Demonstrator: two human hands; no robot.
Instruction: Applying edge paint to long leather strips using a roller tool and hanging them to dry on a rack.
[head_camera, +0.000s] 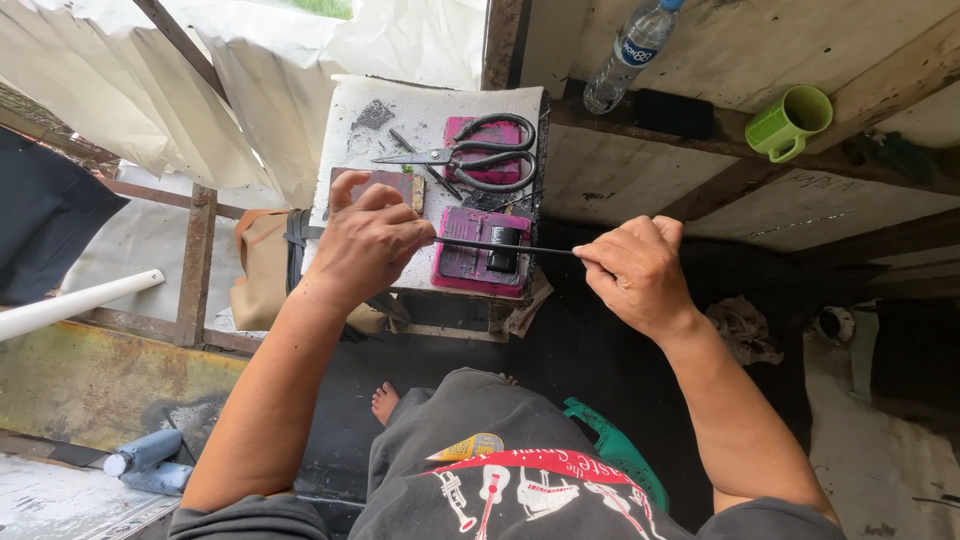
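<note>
My left hand (368, 245) and my right hand (637, 272) each pinch one end of a thin black strip (505, 246), stretched level between them. The strip runs just above a magenta block (480, 262) with a small black piece on it, lying on a small white work stand (440, 105). Large black-handled scissors (475, 157) rest on a second magenta block (490, 140) farther back on the stand. A dark red flat piece (395, 182) lies under my left fingers.
A clear plastic water bottle (628, 52), a black flat object (674, 113) and a green mug (790, 122) sit on a wooden ledge at the upper right. White sheeting (150, 90) hangs left. A white pipe (75, 303) crosses at left. My bare foot (385, 402) rests below.
</note>
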